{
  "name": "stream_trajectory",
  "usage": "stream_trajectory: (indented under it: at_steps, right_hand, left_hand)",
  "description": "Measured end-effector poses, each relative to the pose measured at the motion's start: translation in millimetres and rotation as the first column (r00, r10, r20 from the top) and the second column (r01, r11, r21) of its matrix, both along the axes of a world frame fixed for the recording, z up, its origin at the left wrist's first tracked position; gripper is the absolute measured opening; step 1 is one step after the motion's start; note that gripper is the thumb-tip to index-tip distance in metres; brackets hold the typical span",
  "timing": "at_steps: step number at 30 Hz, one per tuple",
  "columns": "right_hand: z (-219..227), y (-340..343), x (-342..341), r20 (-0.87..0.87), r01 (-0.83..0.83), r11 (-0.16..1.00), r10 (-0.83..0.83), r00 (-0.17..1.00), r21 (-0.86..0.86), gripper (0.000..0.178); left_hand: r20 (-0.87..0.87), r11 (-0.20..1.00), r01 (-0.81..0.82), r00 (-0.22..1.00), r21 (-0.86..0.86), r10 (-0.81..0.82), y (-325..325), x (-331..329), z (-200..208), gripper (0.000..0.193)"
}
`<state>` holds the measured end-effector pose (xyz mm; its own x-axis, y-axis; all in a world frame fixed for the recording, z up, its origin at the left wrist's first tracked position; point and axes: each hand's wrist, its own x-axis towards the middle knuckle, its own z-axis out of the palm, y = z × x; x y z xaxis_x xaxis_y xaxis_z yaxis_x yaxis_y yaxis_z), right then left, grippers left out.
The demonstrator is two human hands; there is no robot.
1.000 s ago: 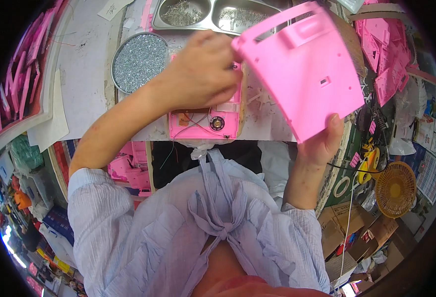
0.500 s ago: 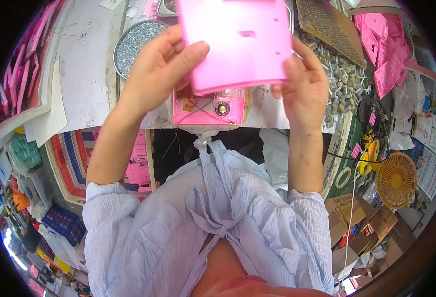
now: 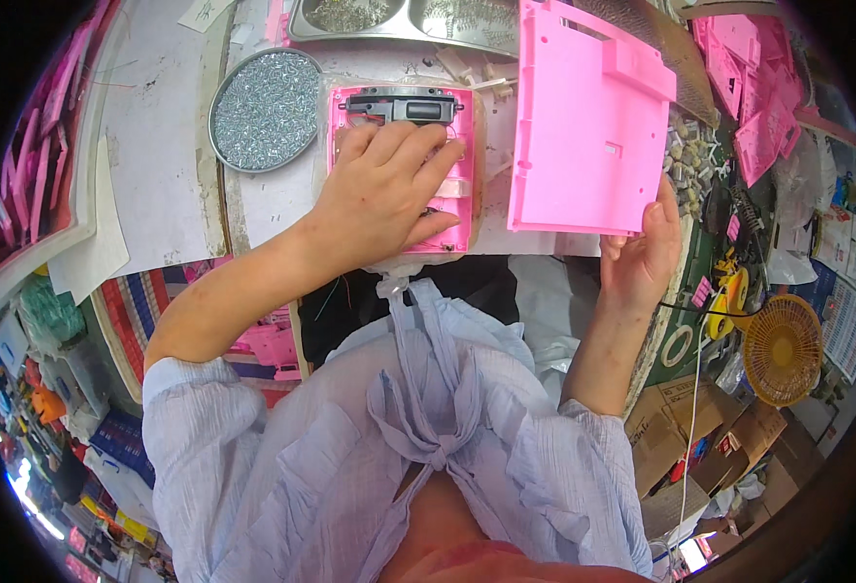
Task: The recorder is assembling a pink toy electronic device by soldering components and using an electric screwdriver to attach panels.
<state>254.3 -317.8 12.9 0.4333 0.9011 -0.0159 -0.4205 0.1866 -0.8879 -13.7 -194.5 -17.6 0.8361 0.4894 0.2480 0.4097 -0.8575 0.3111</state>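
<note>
My right hand grips a pink plastic panel by its lower right corner, tilted up at the right of the bench. The panel has a raised block along its upper right edge and a small slot. My left hand lies over a pink plastic case with its fingers spread, covering most of the inside. A black part shows at the far end of the case, beyond the fingertips. What the left fingertips touch inside is hidden.
A round dish of small metal screws stands left of the case. Behind it is a metal tray with compartments of small parts. Small motor-like pieces lie at right, near stacked pink panels. An orange fan stands lower right.
The pink panel has moved right and turned, held now by my right hand alone. My left hand has let go of it and come down over the case.
</note>
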Motion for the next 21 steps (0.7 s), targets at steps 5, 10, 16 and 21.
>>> stream_trajectory:
  at_steps: [5,10,16,21]
  right_hand:
    - [-1.6,7.7,-14.4,0.125,0.068,0.988,-0.051,0.991,-0.138,0.055]
    - [-12.1,11.8,-24.9,-0.088,-0.023,0.999,0.019,0.996,-0.049,0.049]
    - [-14.3,17.8,-89.7,0.048,-0.102,0.943,0.124,0.991,-0.318,0.061]
    - [-25.8,-6.4,-93.6,0.641,-0.044,0.893,0.356,0.68,-0.449,0.071]
  left_hand:
    - [-0.07,0.987,-0.106,0.993,-0.119,0.098,-3.6,13.2,13.2,0.057]
    - [0.258,0.987,-0.154,0.952,-0.051,0.162,10.9,10.8,3.5,0.044]
    - [0.291,0.215,0.2,0.732,-0.956,0.616,6.1,-28.1,21.4,0.066]
    - [0.233,0.736,-0.168,0.882,-0.655,0.409,-4.5,-39.4,13.4,0.076]
